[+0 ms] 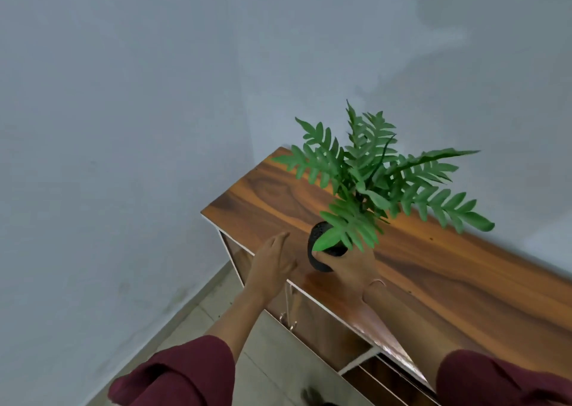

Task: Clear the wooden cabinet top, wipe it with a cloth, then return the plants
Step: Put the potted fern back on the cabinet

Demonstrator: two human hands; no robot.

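1. The fern (368, 186) stands in its black pot (322, 251) near the front edge of the wooden cabinet top (448, 282), toward its left end. I cannot tell whether the base touches the wood.
2. My right hand (356, 269) wraps the pot's side, fingers curled on it.
3. My left hand (272, 263) hovers just beside the pot, fingers straight and together, holding nothing.
4. I'd keep the grip low and bring the left palm in as support, since the fronds look top-heavy.
5. The wall (464, 96) is close behind the fronds. The door handles (288, 319) and the floor (210, 312) lie below the edge, so a slip means a fall.
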